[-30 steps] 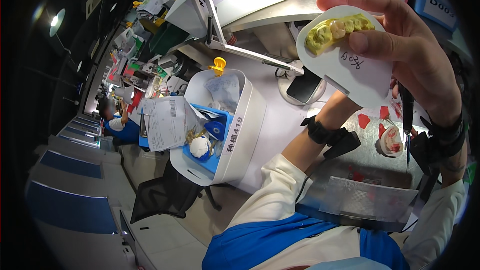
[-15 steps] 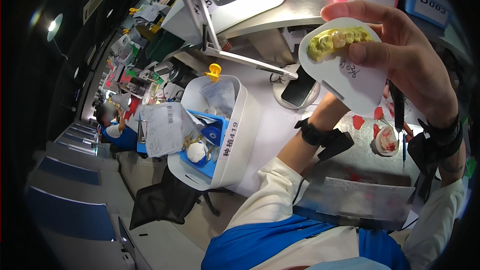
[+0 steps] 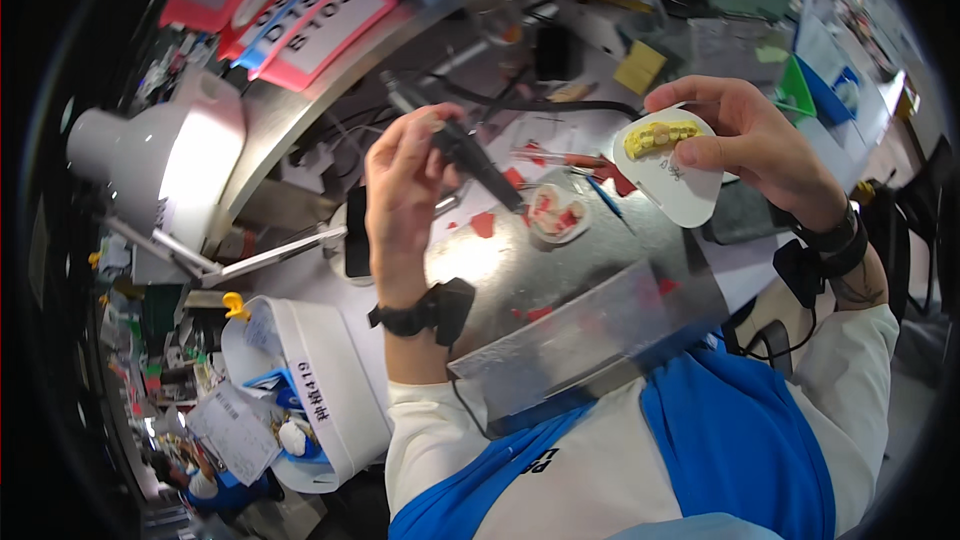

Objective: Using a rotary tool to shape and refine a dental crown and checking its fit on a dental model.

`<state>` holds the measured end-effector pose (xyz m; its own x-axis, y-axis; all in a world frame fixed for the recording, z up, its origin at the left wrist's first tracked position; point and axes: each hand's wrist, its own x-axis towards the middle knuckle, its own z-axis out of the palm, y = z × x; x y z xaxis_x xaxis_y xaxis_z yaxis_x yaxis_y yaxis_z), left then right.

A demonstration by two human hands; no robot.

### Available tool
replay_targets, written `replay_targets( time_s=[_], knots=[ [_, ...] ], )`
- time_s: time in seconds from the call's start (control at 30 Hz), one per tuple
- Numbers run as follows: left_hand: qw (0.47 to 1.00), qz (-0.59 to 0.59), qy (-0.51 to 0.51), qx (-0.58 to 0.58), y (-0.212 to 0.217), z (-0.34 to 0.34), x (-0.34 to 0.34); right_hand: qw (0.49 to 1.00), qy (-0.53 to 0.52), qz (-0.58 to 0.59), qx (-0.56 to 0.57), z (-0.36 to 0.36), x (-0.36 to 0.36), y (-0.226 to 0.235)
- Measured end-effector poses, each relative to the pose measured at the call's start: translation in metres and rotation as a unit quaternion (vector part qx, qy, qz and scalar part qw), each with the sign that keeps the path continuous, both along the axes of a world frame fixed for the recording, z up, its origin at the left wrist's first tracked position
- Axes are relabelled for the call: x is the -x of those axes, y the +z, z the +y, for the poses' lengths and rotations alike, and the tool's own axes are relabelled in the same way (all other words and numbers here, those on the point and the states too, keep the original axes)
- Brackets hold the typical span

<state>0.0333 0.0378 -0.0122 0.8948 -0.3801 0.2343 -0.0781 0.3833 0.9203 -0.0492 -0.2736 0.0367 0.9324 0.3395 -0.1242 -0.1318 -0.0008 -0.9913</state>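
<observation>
My right hand point(image 3: 745, 145) pinches a dental model point(image 3: 685, 190) between thumb and fingers. The model is a white rounded plate bearing a yellow-green row of teeth, with one paler, tooth-coloured crown among them. To its left my left hand point(image 3: 408, 175) is raised with bent fingers and fingertips together; a small pale spot shows there, too small to name. Behind that hand slants a dark tube-shaped nozzle point(image 3: 475, 162). Below it a whitish dental cast point(image 3: 556, 215) with red patches lies on the metal bench top.
Red wax-like scraps point(image 3: 482, 225) and a thin blue tool point(image 3: 607, 198) lie around the cast. A clear sheet point(image 3: 560, 330) spans the bench's near edge. At left stand a white bin point(image 3: 340, 390) and a lamp point(image 3: 150, 160); pink trays point(image 3: 345, 20) sit on the shelf.
My view has swung to the right. The dental model, still in my right hand, now appears smaller and farther off. My left hand, hidden behind it before, is now raised on the left.
</observation>
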Motion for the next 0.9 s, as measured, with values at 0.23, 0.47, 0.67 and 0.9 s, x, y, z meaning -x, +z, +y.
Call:
replay_targets(
  time_s=[0.23, 0.47, 0.67, 0.9],
  knots=[
    [0.993, 0.013, 0.12, -0.01, -0.034, 0.006, 0.038, 0.988, -0.13, 0.049, 0.066, -0.083, 0.025, -0.052],
    [0.987, 0.067, 0.136, -0.051, -0.072, 0.016, 0.077, 0.984, -0.081, 0.066, 0.142, -0.115, 0.031, -0.099],
    [0.98, 0.134, 0.11, -0.1, -0.09, 0.015, 0.091, 0.981, -0.014, -0.041, 0.191, -0.119, 0.028, -0.132],
    [0.957, 0.199, 0.133, -0.164, -0.093, 0.022, 0.092, 0.903, 0.026, -0.045, 0.427, -0.104, 0.031, -0.088]
  ],
)
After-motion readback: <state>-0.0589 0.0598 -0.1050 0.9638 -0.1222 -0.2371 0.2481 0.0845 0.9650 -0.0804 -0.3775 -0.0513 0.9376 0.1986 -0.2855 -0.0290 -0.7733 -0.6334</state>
